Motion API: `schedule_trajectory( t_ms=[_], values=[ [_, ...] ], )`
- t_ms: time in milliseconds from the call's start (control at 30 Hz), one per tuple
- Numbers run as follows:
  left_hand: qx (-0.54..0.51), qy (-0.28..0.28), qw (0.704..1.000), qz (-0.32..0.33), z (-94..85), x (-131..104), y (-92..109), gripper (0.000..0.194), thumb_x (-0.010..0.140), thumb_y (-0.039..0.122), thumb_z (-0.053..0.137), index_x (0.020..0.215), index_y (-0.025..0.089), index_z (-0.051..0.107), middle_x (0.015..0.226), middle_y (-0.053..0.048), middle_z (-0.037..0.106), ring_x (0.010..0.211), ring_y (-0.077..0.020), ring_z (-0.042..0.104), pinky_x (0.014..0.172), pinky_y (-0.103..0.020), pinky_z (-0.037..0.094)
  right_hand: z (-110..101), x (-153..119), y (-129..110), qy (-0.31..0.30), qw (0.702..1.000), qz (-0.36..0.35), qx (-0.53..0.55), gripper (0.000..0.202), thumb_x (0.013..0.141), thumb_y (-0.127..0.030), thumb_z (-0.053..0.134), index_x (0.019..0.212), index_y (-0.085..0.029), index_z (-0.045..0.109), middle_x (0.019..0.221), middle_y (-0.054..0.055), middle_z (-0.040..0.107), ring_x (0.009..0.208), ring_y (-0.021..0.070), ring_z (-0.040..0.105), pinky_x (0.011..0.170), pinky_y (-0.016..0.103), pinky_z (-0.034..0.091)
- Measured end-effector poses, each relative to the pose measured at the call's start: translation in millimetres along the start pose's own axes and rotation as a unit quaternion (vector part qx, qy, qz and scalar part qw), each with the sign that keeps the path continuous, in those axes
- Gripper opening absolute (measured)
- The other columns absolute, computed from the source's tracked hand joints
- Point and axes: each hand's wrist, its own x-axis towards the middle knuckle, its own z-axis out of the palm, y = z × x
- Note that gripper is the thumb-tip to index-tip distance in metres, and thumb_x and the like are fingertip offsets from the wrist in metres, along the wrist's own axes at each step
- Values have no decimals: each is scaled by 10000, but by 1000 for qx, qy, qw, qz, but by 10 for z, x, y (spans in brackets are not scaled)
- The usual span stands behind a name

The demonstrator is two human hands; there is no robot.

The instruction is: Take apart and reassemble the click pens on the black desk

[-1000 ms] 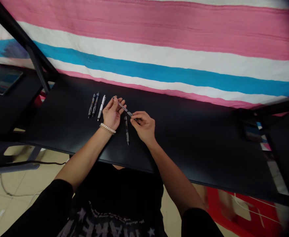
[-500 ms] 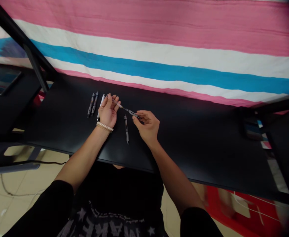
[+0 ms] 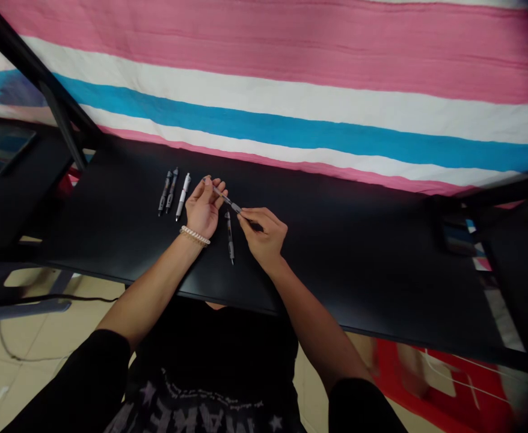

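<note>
My left hand [image 3: 204,207], wearing a beaded bracelet [image 3: 195,235], pinches the upper end of a pen between thumb and finger, its other fingers loosely curled. That pen [image 3: 228,200] slants down to the right, with a slim clear-looking length and a dark grey grip section [image 3: 236,207]. My right hand [image 3: 264,233] is closed on the grip end with thumb and fingertips. Whether the two sections are fully joined I cannot tell. Just below them a black and grey pen [image 3: 230,239] lies on the black table.
Left of my left hand lie a white pen [image 3: 183,196] and two dark pens [image 3: 163,193] side by side on the black table [image 3: 358,252]. A striped cloth [image 3: 291,126] hangs along the back edge. Black frame bars [image 3: 61,120] stand at the left, and a red stool [image 3: 394,373] is below right.
My hands have come closer together, so less thin length shows between the grip section and my left hand. The white pen is now fully uncovered.
</note>
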Motion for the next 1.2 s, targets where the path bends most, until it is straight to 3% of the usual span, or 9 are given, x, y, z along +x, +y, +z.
schedule_trajectory(
  t_ms=[100,200,267,400,633,767,1000,1133,1200],
  values=[
    [4,-16,1000,5,0,-15,-19,66,882,212,707,935,179,687,941,-48,743,957,-158,720,967,-324,543,16,-31,36,-18,999,24,-22,134,903,-318,656,848,-233,745,846,36,756,748,173,723,727,344,632],
    [15,-22,1000,10,2,-27,-25,92,871,231,722,937,179,684,963,-54,742,973,-166,718,969,-328,541,37,-55,86,-51,995,87,1,244,927,-402,613,1052,-221,718,813,29,741,670,155,713,647,297,624],
    [18,-12,1000,15,3,-26,-18,87,874,232,719,927,176,679,956,-51,740,970,-162,717,965,-324,541,47,-57,112,-61,993,102,25,346,894,-438,648,1168,-228,665,900,36,744,748,162,728,688,297,628],
    [5,-1,1000,26,5,-12,0,46,894,210,691,906,170,673,944,-48,734,934,-152,720,954,-327,544,42,-42,119,-97,987,124,36,258,917,-435,609,1014,-211,692,834,32,731,700,153,718,675,291,615],
    [18,-3,999,26,-8,-3,-23,141,845,265,752,915,173,671,994,-69,729,1022,-185,706,971,-346,536,13,-17,110,-120,982,144,14,313,928,-482,577,1030,-209,690,757,21,716,624,141,692,605,261,580],
    [17,-5,999,28,-15,0,-31,187,823,289,775,922,175,665,1008,-73,727,1028,-189,705,974,-349,534,2,-5,109,-125,983,137,17,306,911,-467,602,1067,-220,694,822,28,732,653,148,702,628,271,587],
    [17,-3,1000,25,15,-22,-17,118,855,244,738,901,171,658,919,-44,724,888,-146,716,907,-307,549,-8,-1,64,-146,978,148,0,307,935,-462,573,1063,-217,705,618,-17,662,515,131,638,550,249,529],
    [15,-5,1000,24,15,-21,-14,92,862,233,728,887,183,654,895,-26,712,846,-130,705,896,-299,539,0,4,96,-130,979,156,-3,334,896,-503,619,1054,-220,701,664,-7,684,536,132,638,525,242,504],
    [9,-17,1000,22,11,-19,-16,96,854,215,735,858,187,642,863,-10,697,833,-118,698,899,-289,531,-5,13,105,-156,969,189,26,372,927,-540,555,945,-203,711,599,-9,663,451,117,591,461,231,461]
  ],
)
